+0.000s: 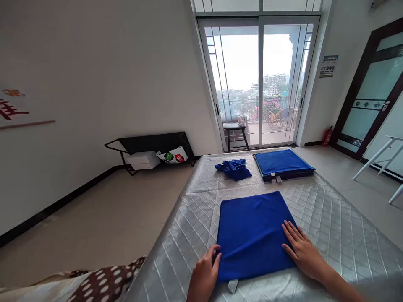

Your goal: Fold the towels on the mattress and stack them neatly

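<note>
A blue square cloth cover point(255, 235) lies flat on the silver quilted surface point(195, 218), with slight creases and a small white tag at its near edge. At its left edge, my left hand point(206, 266) has thumb and fingers curled, a gap between them, touching the cloth's side. My right hand point(299, 247) rests flat on the right edge, fingers stretched out. Beyond the cover are a crumpled blue cloth point(234, 169) and, to its right, a stack of folded covers point(283, 162) with a blue one on top.
A brown dotted fabric point(107, 283) lies at the lower left. By the wall stands a black rack point(147, 144) holding a white box and a printed bag. A stool point(234, 126) is behind the glass door; white furniture legs point(374, 157) stand at the right.
</note>
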### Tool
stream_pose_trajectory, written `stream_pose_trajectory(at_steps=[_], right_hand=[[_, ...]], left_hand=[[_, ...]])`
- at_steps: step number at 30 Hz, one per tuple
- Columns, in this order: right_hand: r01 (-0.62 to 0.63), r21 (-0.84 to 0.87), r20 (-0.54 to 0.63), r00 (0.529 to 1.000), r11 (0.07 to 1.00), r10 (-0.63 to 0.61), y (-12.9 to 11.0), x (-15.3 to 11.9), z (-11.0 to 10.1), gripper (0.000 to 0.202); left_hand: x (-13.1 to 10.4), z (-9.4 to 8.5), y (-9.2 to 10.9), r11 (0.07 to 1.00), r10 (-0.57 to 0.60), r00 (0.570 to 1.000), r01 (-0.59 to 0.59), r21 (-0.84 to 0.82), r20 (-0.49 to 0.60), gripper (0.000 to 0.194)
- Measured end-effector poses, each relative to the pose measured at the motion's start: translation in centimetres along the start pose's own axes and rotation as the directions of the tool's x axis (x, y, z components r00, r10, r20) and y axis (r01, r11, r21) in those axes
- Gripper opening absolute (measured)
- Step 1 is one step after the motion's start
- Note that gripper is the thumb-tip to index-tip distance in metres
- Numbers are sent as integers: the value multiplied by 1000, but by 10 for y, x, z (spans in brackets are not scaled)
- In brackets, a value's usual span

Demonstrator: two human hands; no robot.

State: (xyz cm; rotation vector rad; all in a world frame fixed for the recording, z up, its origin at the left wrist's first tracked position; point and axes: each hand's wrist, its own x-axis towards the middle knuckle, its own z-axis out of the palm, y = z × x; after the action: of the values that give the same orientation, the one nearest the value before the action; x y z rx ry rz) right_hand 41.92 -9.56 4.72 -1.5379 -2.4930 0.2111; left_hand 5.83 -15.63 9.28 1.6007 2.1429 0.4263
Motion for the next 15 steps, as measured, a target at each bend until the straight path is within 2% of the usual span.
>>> stream_pose_trajectory(at_steps=[3,6,9,12,15], right_hand=[[-8,8,28,1000,1000,8,-1,2,-5,66],[-27,28,62,998,999,25,-9,17,-17,64],[-67,23,47,997,998,66,-21,33,-22,68],[-87,5,5,996,996,87,-28,38,-12,72],[-74,3,9,997,997,74,-24,33,1,72]], left_hand=[[-5,3,-8,1000,-6,1000,6,-1,-13,32],[-9,5,-12,1000,-6,1000,6,-14,-18,32],[-10,6,-10,1000,-2,999,1,-17,-49,32],[-10,7,-8,1000,-8,998,8,6,-60,34],[-10,5,-12,998,2,999,1,57,-50,36]])
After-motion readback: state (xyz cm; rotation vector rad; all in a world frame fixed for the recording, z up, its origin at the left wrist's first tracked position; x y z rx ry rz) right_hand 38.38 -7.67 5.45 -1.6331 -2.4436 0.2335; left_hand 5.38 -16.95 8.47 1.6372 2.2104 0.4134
